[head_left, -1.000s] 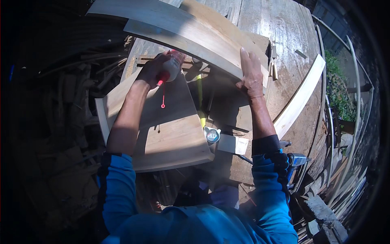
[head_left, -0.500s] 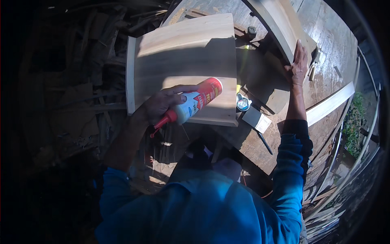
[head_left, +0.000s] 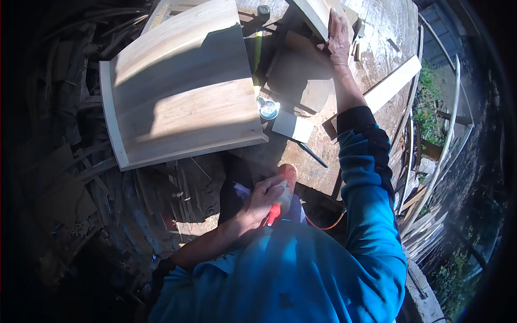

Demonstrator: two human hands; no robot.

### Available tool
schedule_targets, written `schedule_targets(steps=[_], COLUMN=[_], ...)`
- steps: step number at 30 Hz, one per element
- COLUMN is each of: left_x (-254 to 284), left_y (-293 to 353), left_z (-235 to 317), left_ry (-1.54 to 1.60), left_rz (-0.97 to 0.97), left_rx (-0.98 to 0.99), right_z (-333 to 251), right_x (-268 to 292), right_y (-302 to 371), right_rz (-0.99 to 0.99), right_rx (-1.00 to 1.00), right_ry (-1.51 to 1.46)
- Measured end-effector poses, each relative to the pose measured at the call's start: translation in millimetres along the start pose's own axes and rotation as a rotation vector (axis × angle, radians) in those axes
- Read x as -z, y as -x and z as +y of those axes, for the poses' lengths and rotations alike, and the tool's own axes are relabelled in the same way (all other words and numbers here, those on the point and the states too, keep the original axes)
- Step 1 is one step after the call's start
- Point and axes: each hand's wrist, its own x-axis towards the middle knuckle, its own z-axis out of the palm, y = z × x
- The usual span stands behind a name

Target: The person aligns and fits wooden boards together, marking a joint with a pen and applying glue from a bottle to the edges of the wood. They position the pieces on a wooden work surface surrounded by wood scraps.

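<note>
My left hand (head_left: 259, 200) is wrapped round a glue bottle (head_left: 288, 185) with a red nozzle, held low in front of my body. The nozzle points down toward me. At the far right of the bench my right hand (head_left: 338, 42) grips the near end of a wooden board (head_left: 316, 15), fingers stretched along it and thumb on its left side. The board's far part is cut off by the upper edge of the picture. To the left lies a wide wooden panel (head_left: 183, 83) with narrow strips along its left and near edges, partly in shadow.
On the workbench (head_left: 323, 175) are a small round tin (head_left: 268, 109), a pale wood block (head_left: 293, 127), a dark pencil-like stick (head_left: 313, 155) and a tape measure (head_left: 263, 13). A pale plank (head_left: 393, 82) lies at the right. Scrap wood (head_left: 70, 188) is heaped on the left.
My left hand has brought the glue bottle from over the panel down and right, close to my body. The view has shifted, and my right hand still holds the board.
</note>
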Motion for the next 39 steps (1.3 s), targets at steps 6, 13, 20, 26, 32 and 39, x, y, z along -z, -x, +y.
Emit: schedule_targets(steps=[6,13,20,26,32,39], left_x=[-59,-58,-90,-124,-92,-100], left_y=[-22,-47,-64,-49,-32,-61], left_z=[14,-39,17,83,62,7], left_ry=[-0.888,-1.417,-1.377,-1.374,-0.340,-0.337], left_rz=[-0.418,-0.793,-0.757,-0.688,-0.479,-0.269], left_rx=[-0.526,-0.939,-0.801,-1.057,0.320,0.275], right_z=[-22,-27,-34,-38,-14,-22], right_x=[18,4,19,10,27,42], right_y=[7,4,3,1,4,-3], right_rz=[0.008,0.095,-0.039,0.027,0.033,-0.229], right_rx=[-0.088,-0.101,-0.177,-0.143,-0.106,-0.080], right_ry=[0.040,0.087,-0.076,-0.021,0.122,0.036])
